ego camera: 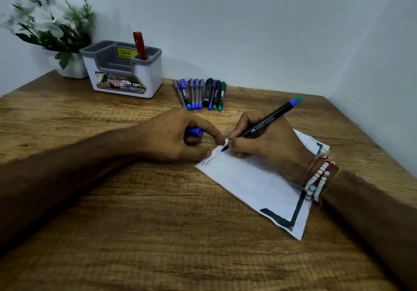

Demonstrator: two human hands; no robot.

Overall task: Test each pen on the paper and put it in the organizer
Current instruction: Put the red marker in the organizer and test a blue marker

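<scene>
My right hand (pixel 268 146) grips a black pen (pixel 262 125) with its tip on the upper left of the white paper (pixel 252 184), beside a line of handwriting. My left hand (pixel 178 135) rests on the table, its fingers curled round a blue pen cap (pixel 194 131) while a fingertip and thumb press the paper's corner. Several pens (pixel 199 93) lie in a row at the back of the table. The white and grey organizer (pixel 123 69) stands at the back left with a red pen (pixel 140 45) upright in its right compartment.
A potted plant with white flowers (pixel 52 28) stands in the back left corner behind the organizer. The wooden table (pixel 158 234) sits in a corner, with walls at the back and right. The paper has dark marker strokes along its right and lower edges.
</scene>
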